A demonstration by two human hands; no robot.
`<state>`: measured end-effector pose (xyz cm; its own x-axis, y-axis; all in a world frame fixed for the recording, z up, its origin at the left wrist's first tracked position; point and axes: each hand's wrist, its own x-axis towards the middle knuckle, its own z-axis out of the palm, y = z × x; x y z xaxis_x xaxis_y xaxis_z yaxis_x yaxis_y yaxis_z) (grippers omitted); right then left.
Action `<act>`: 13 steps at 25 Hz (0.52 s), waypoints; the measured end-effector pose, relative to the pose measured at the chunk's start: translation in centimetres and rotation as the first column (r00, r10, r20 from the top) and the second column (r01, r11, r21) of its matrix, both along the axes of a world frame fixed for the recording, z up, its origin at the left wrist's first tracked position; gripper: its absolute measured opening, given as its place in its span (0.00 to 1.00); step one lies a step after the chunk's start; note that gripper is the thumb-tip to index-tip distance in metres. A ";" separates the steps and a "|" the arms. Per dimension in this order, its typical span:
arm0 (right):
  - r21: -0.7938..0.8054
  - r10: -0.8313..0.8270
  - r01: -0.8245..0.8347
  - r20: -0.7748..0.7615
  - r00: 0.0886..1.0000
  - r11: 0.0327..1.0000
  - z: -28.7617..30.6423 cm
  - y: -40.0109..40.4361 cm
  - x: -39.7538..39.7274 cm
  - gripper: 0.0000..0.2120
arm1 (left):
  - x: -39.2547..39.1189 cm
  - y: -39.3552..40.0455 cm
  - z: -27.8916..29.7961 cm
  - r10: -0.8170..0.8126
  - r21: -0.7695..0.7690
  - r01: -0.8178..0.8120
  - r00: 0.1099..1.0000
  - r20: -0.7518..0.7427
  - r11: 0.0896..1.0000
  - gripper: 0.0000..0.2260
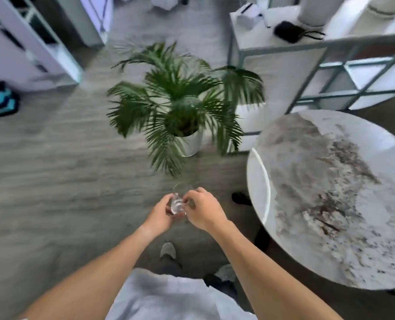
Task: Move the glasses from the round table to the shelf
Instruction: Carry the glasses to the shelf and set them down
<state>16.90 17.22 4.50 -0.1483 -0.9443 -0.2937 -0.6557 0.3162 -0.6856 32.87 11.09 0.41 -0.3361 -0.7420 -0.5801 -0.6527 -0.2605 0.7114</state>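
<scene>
Grey wood-look floor [53, 181] fills most of my view, and the whole picture is a little blurred. On it, ahead of me, stands a palm plant [178, 100] in a white pot [192, 143]. At the right I see the round table [344, 199] with a marble-pattern top; its surface is bare in the part that shows. Behind the table, at the upper right, is the shelf [284, 45], a white unit with a grey metal frame. On its top lie a black pouch [289, 32] with cords and a white box [247, 17], and two tall white vessels stand further back, cut by the edge of the view.

I hold one clear glass [177, 204] in front of my body, over the floor, to the left of the table and well apart from the shelf. My left hand [159, 215] is under and around it, with the fingers curled on its left side. My right hand [203, 211] closes on it from the right, the fingertips on its wall near the rim. So both hands are clamped on the same glass. It seems tilted away from me, but the blur and the transparent wall make this hard to tell.

Below my arms I see my light shirt [168, 296] and one grey shoe [168, 250] on the floor.
</scene>
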 end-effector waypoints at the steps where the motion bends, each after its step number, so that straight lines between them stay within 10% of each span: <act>1: -0.003 0.038 -0.038 -0.013 0.999 0.999 0.0 -0.6 2.2 0.10 | 2.3 0.1 -0.1 0.043 -0.002 -0.043 0.999 -0.012 0.999 0.28; 13: 0.078 0.323 -0.322 0.001 0.947 0.944 -2.0 -11.2 30.0 0.11 | 30.7 -4.8 -3.8 0.502 0.098 -0.493 0.848 -0.170 0.865 0.26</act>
